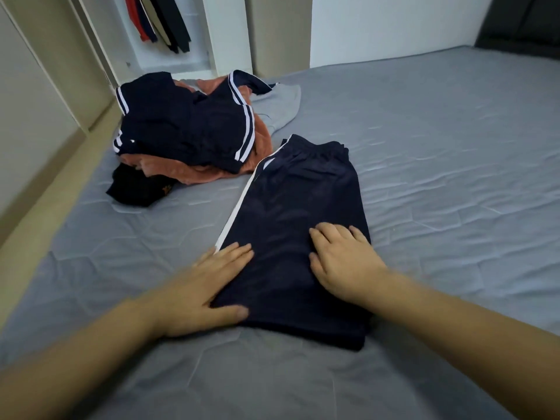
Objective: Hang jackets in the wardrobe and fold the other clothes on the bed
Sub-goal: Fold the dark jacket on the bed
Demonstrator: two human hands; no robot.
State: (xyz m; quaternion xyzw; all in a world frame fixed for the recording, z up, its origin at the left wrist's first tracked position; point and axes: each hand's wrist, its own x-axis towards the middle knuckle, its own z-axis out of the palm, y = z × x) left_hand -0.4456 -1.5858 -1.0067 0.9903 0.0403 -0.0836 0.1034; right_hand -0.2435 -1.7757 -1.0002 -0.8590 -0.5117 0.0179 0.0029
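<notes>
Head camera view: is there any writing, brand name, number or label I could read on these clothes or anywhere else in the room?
No text can be read anywhere in this view.
Black garment at the pile's near edge: a small orange-brown mark, too small and blurred to read.
Navy shorts under both hands: only a plain white side stripe, no lettering visible.
Navy striped garment on the pile: white stripes only.
Hanging clothes in the wardrobe: no visible labels.
</notes>
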